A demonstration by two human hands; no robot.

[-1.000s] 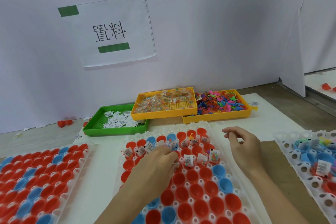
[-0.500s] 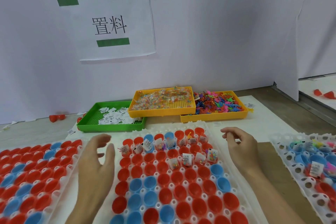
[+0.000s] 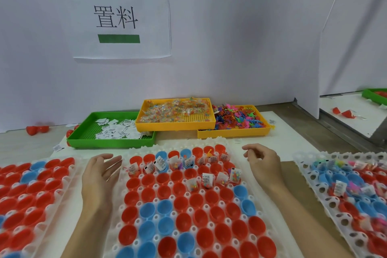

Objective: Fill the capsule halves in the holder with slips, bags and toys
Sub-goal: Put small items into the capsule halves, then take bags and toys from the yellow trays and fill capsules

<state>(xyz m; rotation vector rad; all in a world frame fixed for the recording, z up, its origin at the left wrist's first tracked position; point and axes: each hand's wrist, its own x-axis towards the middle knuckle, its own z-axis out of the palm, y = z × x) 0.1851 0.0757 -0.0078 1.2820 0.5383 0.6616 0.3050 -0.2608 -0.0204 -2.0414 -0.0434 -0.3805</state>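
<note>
Fingers of both hands hang loose, holding nothing.

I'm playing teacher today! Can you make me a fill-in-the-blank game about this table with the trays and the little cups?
1. The paper slips lie in the ____ tray.
2. The toys sit in a ____ tray.
3. The left hand holds ____.
4. The capsule halves are red and ____.

Missing words: green; yellow; nothing; blue
</note>
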